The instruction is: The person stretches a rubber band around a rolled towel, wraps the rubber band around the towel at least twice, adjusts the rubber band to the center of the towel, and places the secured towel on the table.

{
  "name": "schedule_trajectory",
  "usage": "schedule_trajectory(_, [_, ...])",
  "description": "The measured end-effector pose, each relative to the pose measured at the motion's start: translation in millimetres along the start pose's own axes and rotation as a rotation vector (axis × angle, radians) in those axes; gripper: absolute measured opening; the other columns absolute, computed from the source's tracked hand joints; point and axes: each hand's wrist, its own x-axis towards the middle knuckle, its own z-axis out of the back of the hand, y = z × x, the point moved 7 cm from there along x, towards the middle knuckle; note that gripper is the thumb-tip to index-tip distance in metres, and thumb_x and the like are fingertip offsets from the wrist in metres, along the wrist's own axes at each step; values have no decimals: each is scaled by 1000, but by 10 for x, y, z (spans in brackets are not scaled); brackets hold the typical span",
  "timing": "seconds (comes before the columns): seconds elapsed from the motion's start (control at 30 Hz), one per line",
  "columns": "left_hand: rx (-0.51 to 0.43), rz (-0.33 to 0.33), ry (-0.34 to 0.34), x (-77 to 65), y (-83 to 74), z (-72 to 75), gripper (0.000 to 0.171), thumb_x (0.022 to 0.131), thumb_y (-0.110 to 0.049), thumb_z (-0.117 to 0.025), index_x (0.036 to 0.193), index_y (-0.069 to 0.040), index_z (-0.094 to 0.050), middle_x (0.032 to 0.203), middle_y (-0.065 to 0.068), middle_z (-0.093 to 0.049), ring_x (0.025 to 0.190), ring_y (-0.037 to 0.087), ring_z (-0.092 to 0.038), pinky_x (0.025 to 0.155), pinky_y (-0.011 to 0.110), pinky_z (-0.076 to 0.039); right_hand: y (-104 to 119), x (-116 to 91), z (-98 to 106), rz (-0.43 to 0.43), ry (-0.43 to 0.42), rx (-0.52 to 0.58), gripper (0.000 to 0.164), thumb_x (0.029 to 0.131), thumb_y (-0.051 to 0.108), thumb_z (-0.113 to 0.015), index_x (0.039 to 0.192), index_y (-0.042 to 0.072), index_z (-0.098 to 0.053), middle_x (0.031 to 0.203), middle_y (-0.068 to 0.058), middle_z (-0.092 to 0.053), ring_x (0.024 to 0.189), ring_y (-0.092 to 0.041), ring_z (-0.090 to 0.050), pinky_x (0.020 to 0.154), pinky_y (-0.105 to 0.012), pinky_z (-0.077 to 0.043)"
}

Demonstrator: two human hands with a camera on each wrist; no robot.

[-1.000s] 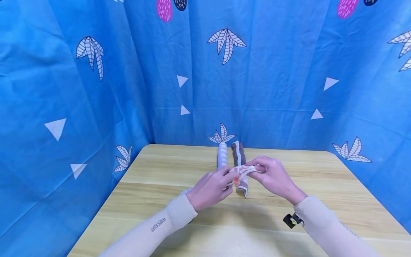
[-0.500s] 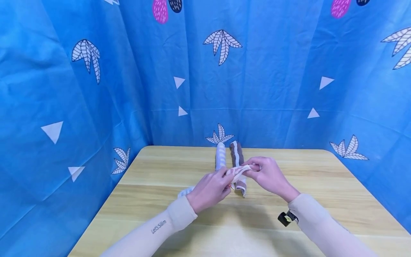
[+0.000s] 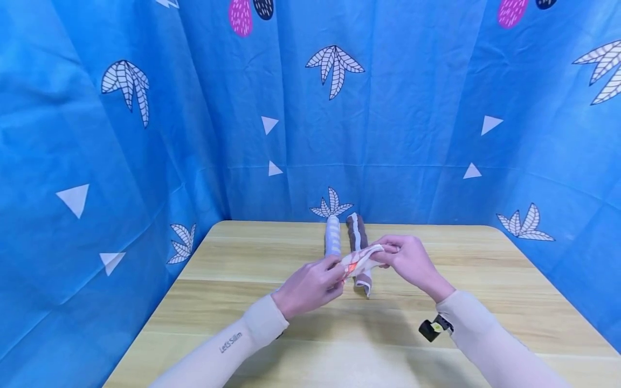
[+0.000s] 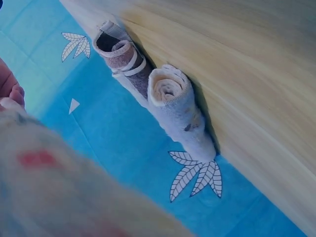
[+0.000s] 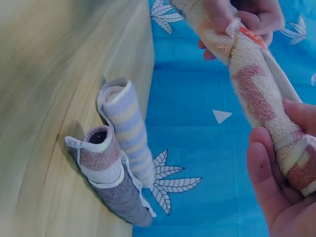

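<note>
Gripping a patterned towel (image 5: 256,91) in both left hand (image 3: 309,286) and right hand (image 3: 413,265), above the wooden table (image 3: 252,253). Toward the table's back edge, a striped roll (image 3: 333,237) and a brown roll (image 3: 358,235); behind it, a blue leaf-printed curtain (image 3: 412,118).

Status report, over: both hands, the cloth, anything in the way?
Left hand and right hand gripping the patterned cloth. Cloth held above the table. Striped roll and brown roll lie beyond, seemingly not blocking.
</note>
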Motion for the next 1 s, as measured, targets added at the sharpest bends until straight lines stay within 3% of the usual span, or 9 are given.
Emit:
schedule_trajectory(0.1, [-9,-6,-20,-7,1,19,15,87,-15,-73,93,-14,-59,109,4,-64,78,9,-68,71,16,-56,-25,-3,19,-29,0,37,14,87,15,-76,100,8,-77,90,-7,-75,76,-19,-68,68,-32,-59])
schedule_trajectory(0.23, [-69,35,-25,-32,33,17,17,86,-14,-75,95,-14,-61,106,1,-65,79,9,-67,73,13,-55,-36,-23,14,-57,16,71,17,87,15,-77,101,6,-76,91,-9,-74,75,-18,-67,68,-32,-59])
schedule_trajectory(0.47, [-155,106,-14,-64,77,-10,27,85,-8,-74,107,-16,-61,110,0,-64,85,10,-70,75,13,-54,-23,-49,1,-71,45,24,25,89,21,-76,110,9,-74,95,-7,-75,78,-23,-68,69,-33,-58])
schedule_trajectory(0.57, [-171,120,-20,-83,99,-35,28,86,-8,-74,108,-17,-59,111,1,-65,85,11,-70,74,15,-55,-19,-59,-2,-6,55,-24,30,89,25,-77,116,14,-72,104,-4,-73,81,-23,-66,66,-30,-55])
schedule_trajectory(0.67, [-233,160,-22,-108,134,-51,25,88,-9,-73,108,-18,-60,112,0,-67,90,12,-70,77,18,-57,3,-92,1,127,51,-67,35,88,23,-78,123,19,-70,117,-2,-68,86,-22,-63,67,-30,-54])
schedule_trajectory(0.83, [-378,250,-35,-128,204,-35,25,89,-10,-72,111,-19,-63,115,-1,-70,98,11,-69,82,19,-56,50,-146,0,325,65,-151,60,85,11,-80,139,24,-59,139,-1,-57,106,-17,-60,85,-38,-56])
schedule_trajectory(0.9, [-417,267,-36,-127,215,-29,27,89,-10,-71,113,-20,-64,116,0,-71,97,10,-69,82,18,-56,62,-151,-3,357,71,-181,65,85,10,-80,143,25,-55,143,-1,-54,113,-18,-58,88,-43,-54])
schedule_trajectory(1.0, [-455,266,-36,-125,208,-19,31,89,-10,-71,117,-19,-65,116,1,-71,93,9,-68,79,16,-55,76,-142,0,371,63,-189,58,88,15,-78,141,24,-57,144,-2,-53,121,-20,-55,91,-45,-51])
